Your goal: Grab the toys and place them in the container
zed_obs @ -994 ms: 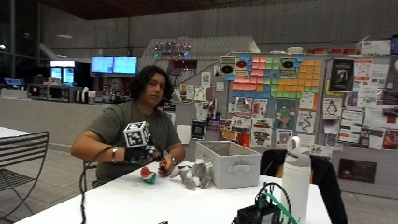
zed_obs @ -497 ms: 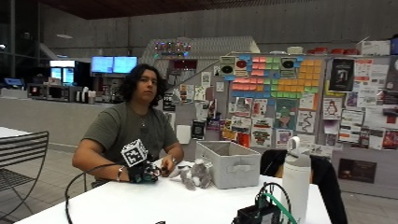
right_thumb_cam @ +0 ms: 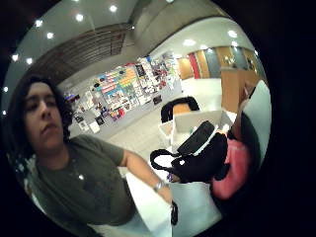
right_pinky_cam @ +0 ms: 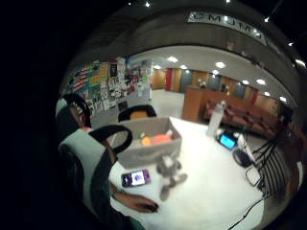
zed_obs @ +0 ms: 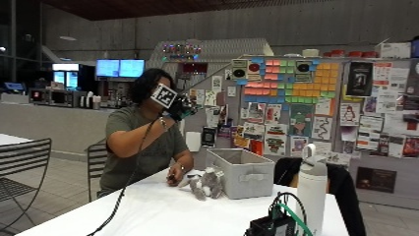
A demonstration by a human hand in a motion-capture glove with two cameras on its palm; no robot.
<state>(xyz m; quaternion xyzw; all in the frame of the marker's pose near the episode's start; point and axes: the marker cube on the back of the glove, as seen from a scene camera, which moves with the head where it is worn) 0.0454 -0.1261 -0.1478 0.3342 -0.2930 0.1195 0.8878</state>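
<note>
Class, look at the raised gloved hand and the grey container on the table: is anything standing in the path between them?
Nothing visible does. The gloved right hand is raised near the person's head, and the container stands open-topped on the table. The grey plush toy lies beside the container, not over it.

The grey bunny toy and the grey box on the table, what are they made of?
The grey bunny toy looks like soft plush: fuzzy and floppy. The grey box-shaped container looks like matte fabric, probably felt or cloth, with slightly soft walls and a side handle, though stiff plastic is possible.
</note>
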